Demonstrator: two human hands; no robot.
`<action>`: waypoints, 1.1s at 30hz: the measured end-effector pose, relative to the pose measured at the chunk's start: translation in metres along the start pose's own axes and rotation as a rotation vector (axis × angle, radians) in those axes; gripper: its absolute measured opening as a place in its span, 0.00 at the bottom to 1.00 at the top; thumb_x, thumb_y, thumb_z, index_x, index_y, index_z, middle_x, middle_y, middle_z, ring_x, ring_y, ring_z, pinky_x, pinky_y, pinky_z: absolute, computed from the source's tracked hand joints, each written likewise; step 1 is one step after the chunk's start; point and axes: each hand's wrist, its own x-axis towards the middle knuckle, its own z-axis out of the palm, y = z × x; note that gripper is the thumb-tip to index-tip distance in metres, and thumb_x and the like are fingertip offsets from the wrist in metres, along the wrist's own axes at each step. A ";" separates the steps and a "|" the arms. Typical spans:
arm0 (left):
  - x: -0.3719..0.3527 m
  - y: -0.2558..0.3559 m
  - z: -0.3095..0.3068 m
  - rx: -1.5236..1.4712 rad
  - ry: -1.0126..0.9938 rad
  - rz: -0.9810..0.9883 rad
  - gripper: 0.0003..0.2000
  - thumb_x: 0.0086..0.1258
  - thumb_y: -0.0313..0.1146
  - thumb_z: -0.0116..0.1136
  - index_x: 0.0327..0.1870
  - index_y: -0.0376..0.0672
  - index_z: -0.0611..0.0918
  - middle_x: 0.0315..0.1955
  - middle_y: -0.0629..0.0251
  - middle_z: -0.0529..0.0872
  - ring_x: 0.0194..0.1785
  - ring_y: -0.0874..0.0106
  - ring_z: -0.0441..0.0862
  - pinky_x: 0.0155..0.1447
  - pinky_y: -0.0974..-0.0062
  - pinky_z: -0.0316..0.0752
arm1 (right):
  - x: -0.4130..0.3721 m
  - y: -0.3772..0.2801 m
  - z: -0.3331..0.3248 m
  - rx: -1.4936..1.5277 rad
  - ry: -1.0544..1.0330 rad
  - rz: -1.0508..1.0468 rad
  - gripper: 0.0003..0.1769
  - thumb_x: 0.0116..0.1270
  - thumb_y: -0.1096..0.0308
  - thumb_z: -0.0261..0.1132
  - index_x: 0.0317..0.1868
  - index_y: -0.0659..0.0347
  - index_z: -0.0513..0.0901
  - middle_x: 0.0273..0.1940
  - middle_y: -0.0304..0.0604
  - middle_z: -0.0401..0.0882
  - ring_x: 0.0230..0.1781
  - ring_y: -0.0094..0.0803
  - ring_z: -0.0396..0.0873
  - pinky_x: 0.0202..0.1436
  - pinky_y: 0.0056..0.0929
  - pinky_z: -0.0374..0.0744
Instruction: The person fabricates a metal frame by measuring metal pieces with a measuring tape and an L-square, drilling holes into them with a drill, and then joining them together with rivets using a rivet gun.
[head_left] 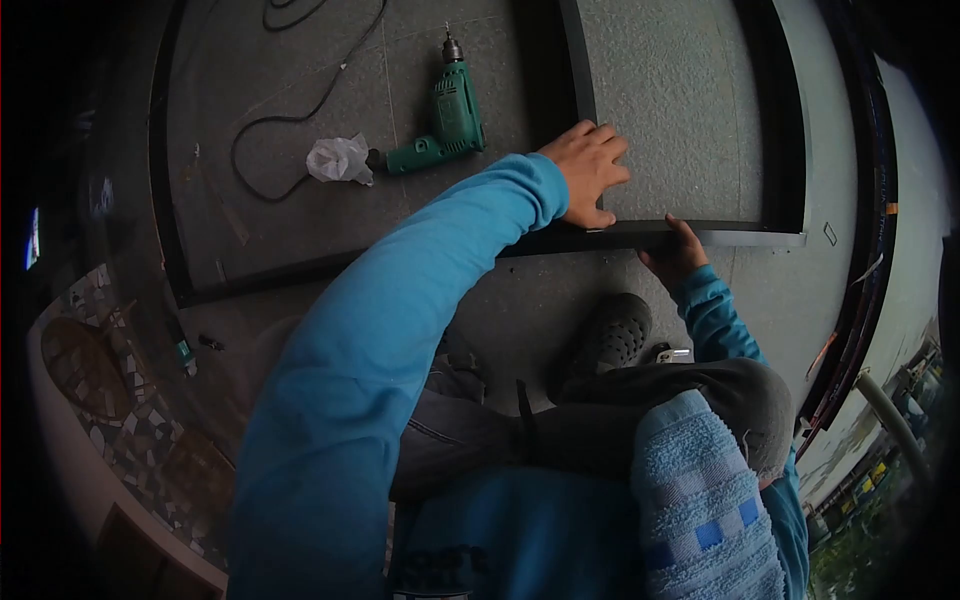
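Note:
A dark metal frame lies on the floor, with a crossbar joining its near rail. My left hand is over the joint of crossbar and rail, its fingers bent around the bar and the thumb close to the rail. On the near side, my right hand grips that rail from below, thumb up against it; its other fingers are largely hidden. Left of my left hand, inside the frame, a green power drill rests on its side with a bit in its chuck.
A black cord curves over the floor from the drill, beside a crumpled clear plastic bag. My shoe is just below the rail, near a small metal item. Long dark bars run along the right. A blue towel hangs in front.

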 end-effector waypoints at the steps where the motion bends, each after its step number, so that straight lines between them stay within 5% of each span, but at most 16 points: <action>1: -0.003 0.001 0.000 0.235 0.011 0.138 0.38 0.49 0.57 0.60 0.60 0.44 0.70 0.59 0.55 0.68 0.67 0.60 0.56 0.70 0.59 0.47 | 0.000 0.002 -0.001 -0.014 0.005 -0.018 0.25 0.58 0.50 0.61 0.48 0.59 0.69 0.43 0.47 0.73 0.43 0.39 0.74 0.40 0.35 0.78; 2: -0.005 0.002 -0.001 0.474 0.023 0.282 0.45 0.46 0.65 0.59 0.61 0.41 0.67 0.64 0.54 0.62 0.72 0.58 0.45 0.73 0.56 0.34 | -0.001 0.002 -0.002 -0.024 0.014 -0.043 0.24 0.59 0.50 0.60 0.48 0.58 0.70 0.43 0.46 0.73 0.43 0.39 0.74 0.41 0.36 0.78; 5: -0.011 -0.001 0.026 0.610 -0.166 0.355 0.54 0.40 0.74 0.55 0.63 0.36 0.63 0.65 0.52 0.60 0.73 0.58 0.41 0.73 0.54 0.26 | 0.009 0.008 -0.009 0.020 0.045 -0.076 0.20 0.60 0.52 0.58 0.46 0.57 0.70 0.42 0.45 0.74 0.43 0.39 0.74 0.42 0.37 0.77; 15: -0.007 -0.006 0.051 0.367 0.047 0.344 0.41 0.40 0.57 0.64 0.55 0.38 0.69 0.53 0.57 0.69 0.64 0.61 0.59 0.73 0.57 0.34 | 0.014 0.003 -0.013 -0.009 0.119 -0.092 0.16 0.60 0.55 0.57 0.43 0.57 0.72 0.39 0.44 0.76 0.41 0.39 0.75 0.39 0.37 0.79; 26: -0.003 -0.008 0.053 0.248 0.067 0.348 0.36 0.38 0.51 0.66 0.50 0.40 0.71 0.47 0.60 0.71 0.61 0.62 0.62 0.73 0.61 0.35 | 0.009 0.003 -0.012 0.033 0.100 -0.079 0.18 0.60 0.54 0.57 0.43 0.58 0.74 0.39 0.44 0.77 0.41 0.38 0.76 0.41 0.35 0.79; 33: 0.007 -0.006 0.056 0.121 0.041 0.353 0.35 0.34 0.49 0.68 0.46 0.40 0.73 0.45 0.58 0.70 0.59 0.60 0.62 0.72 0.59 0.36 | -0.033 -0.029 -0.027 -0.062 0.110 0.005 0.31 0.57 0.50 0.63 0.53 0.65 0.69 0.49 0.53 0.72 0.45 0.50 0.75 0.50 0.46 0.78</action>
